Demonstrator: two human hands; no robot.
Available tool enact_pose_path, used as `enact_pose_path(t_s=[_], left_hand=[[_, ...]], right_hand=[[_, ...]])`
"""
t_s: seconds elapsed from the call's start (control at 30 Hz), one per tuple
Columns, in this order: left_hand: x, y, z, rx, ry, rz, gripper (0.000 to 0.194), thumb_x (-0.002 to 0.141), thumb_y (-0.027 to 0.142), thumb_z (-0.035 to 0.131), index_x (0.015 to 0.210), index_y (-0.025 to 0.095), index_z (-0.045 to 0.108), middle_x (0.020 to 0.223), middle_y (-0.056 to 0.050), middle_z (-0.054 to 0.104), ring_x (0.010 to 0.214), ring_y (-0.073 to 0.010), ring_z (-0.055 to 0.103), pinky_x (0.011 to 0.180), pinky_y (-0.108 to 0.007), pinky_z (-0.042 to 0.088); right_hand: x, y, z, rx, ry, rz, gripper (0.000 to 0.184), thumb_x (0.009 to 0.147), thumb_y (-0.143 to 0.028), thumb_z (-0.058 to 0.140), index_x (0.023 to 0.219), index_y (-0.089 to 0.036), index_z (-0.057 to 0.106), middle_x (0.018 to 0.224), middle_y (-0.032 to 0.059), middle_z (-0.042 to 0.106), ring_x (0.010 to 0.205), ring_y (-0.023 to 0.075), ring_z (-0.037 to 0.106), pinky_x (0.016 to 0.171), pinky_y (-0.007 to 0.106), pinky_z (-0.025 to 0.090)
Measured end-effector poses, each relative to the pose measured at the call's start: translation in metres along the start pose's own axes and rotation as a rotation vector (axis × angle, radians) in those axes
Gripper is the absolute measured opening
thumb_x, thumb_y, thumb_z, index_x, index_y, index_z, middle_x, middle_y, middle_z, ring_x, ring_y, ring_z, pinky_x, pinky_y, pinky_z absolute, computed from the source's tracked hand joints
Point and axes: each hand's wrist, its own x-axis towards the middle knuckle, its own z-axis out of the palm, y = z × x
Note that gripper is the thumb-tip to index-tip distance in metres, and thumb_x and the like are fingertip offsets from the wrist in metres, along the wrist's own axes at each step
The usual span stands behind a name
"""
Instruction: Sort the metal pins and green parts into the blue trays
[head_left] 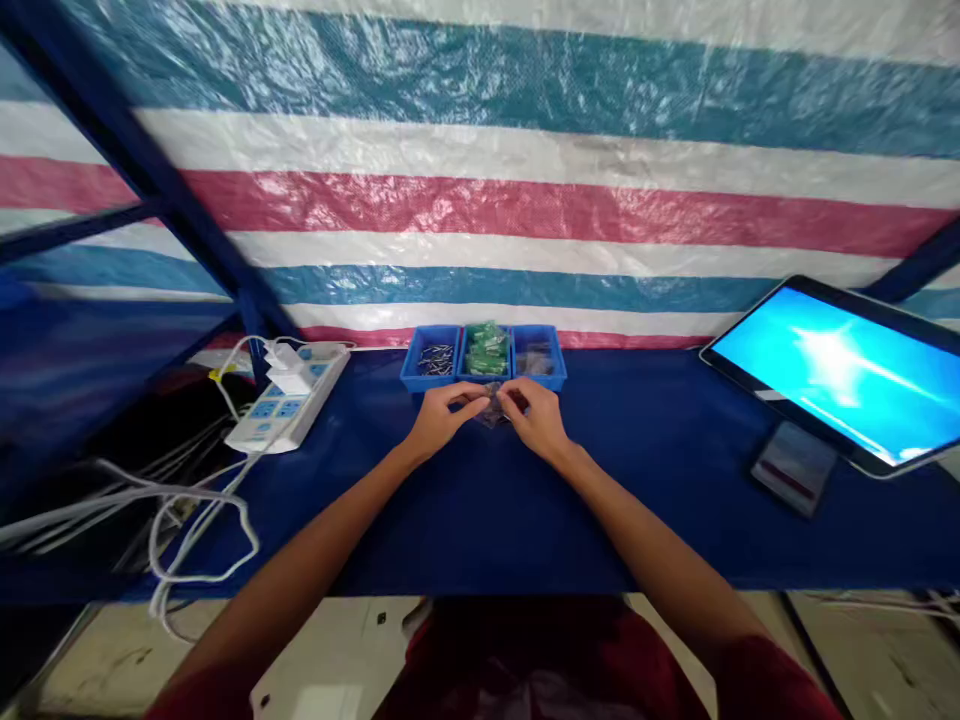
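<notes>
My left hand (444, 414) and my right hand (537, 414) meet over the middle of the blue table, in front of three small blue bins. Between them is a small clear plastic bag (492, 408), pinched by the fingertips of each hand. What the bag holds, if anything, is too small to make out. The left bin (410, 378) contains several metal screw-like pieces (436, 360). Green packets (486, 348) fill the middle bin. Clear plastic bags (534, 360) lie in the right bin (556, 380).
On the left, a white power strip (300, 420) carries a plugged-in charger (289, 368), with loose white cables (202, 575) below it. A lit tablet-like screen (840, 365) and a phone (795, 468) lie on the right. A striped sheet (480, 150) hangs behind the table (487, 530).
</notes>
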Motion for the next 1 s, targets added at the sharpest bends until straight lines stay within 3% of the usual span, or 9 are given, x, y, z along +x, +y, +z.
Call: enact_pose_path(t_s=[0.13, 0.27, 0.37, 0.5, 0.67, 0.77, 0.83, 0.93, 1.0], left_hand=[[-0.001, 0.002, -0.002, -0.113, -0.028, -0.062, 0.028, 0.077, 0.039, 0.070, 0.086, 0.012, 0.070, 0.078, -0.005, 0.071, 0.066, -0.0163, 0.065, 0.069, -0.029, 0.054], [0.001, 0.009, -0.005, -0.287, -0.066, -0.125, 0.042, 0.075, 0.035, 0.073, 0.111, 0.014, 0.063, 0.065, 0.000, 0.066, 0.054, -0.0124, 0.060, 0.062, -0.027, 0.052], [0.003, 0.012, -0.006, -0.396, -0.089, -0.154, 0.051, 0.076, 0.031, 0.075, 0.121, 0.016, 0.056, 0.065, 0.002, 0.065, 0.053, -0.0116, 0.059, 0.061, -0.026, 0.050], [0.003, 0.011, -0.006, -0.526, -0.097, -0.160, 0.038, 0.076, 0.030, 0.075, 0.108, 0.014, 0.061, 0.065, 0.001, 0.064, 0.054, -0.0111, 0.059, 0.060, -0.025, 0.049], [0.003, 0.009, -0.007, -0.631, -0.154, -0.181, 0.037, 0.077, 0.029, 0.075, 0.108, 0.014, 0.062, 0.064, 0.001, 0.063, 0.057, -0.0115, 0.059, 0.063, -0.026, 0.049], [0.003, 0.009, -0.006, -0.611, -0.173, -0.213, 0.038, 0.077, 0.030, 0.075, 0.110, 0.015, 0.063, 0.066, 0.000, 0.063, 0.060, -0.0122, 0.060, 0.064, -0.027, 0.050], [0.003, 0.008, -0.004, -0.550, -0.141, -0.217, 0.034, 0.079, 0.036, 0.072, 0.105, 0.015, 0.066, 0.078, -0.004, 0.066, 0.071, -0.0157, 0.063, 0.066, -0.027, 0.051], [0.004, 0.005, -0.004, -0.389, -0.026, -0.138, 0.035, 0.084, 0.048, 0.062, 0.094, 0.015, 0.071, 0.100, -0.010, 0.067, 0.091, -0.0214, 0.063, 0.068, -0.027, 0.052], [0.004, 0.004, -0.005, -0.264, 0.003, -0.047, 0.040, 0.087, 0.051, 0.057, 0.091, 0.014, 0.072, 0.101, -0.011, 0.067, 0.090, -0.0211, 0.063, 0.069, -0.028, 0.052]], right_hand=[[0.002, -0.002, -0.001, 0.002, -0.016, 0.003, 0.027, 0.096, -0.032, 0.042, 0.092, -0.017, 0.065, 0.078, 0.0051, 0.066, 0.072, 0.0166, 0.062, 0.070, 0.028, 0.051], [0.001, -0.001, -0.002, 0.010, -0.029, -0.057, 0.033, 0.097, -0.024, 0.037, 0.121, -0.022, 0.059, 0.098, 0.0087, 0.064, 0.087, 0.0186, 0.063, 0.073, 0.030, 0.053], [-0.001, 0.001, -0.002, -0.030, -0.051, -0.108, 0.030, 0.096, -0.024, 0.042, 0.118, -0.025, 0.062, 0.107, 0.0097, 0.060, 0.088, 0.0180, 0.061, 0.068, 0.029, 0.053], [-0.001, 0.002, -0.001, -0.050, -0.053, -0.136, 0.030, 0.095, -0.020, 0.041, 0.112, -0.024, 0.065, 0.108, 0.0093, 0.060, 0.080, 0.0152, 0.062, 0.068, 0.028, 0.053], [-0.001, 0.001, 0.000, -0.026, -0.032, -0.117, 0.026, 0.094, -0.022, 0.046, 0.114, -0.023, 0.063, 0.113, 0.0103, 0.060, 0.093, 0.0174, 0.063, 0.072, 0.028, 0.055], [0.000, 0.000, -0.001, -0.013, -0.003, -0.108, 0.020, 0.095, -0.026, 0.047, 0.102, -0.022, 0.065, 0.107, 0.0095, 0.063, 0.096, 0.0179, 0.064, 0.075, 0.029, 0.055], [0.000, 0.000, -0.001, -0.008, 0.022, -0.103, 0.019, 0.096, -0.026, 0.046, 0.096, -0.021, 0.064, 0.105, 0.0095, 0.064, 0.095, 0.0177, 0.064, 0.075, 0.028, 0.055], [0.001, 0.000, -0.002, -0.023, 0.045, -0.088, 0.018, 0.096, -0.026, 0.046, 0.094, -0.020, 0.062, 0.103, 0.0093, 0.066, 0.090, 0.0167, 0.065, 0.073, 0.027, 0.053], [0.001, 0.000, -0.003, -0.056, 0.029, -0.086, 0.018, 0.096, -0.026, 0.046, 0.093, -0.020, 0.062, 0.094, 0.0076, 0.068, 0.082, 0.0158, 0.065, 0.070, 0.026, 0.051]])
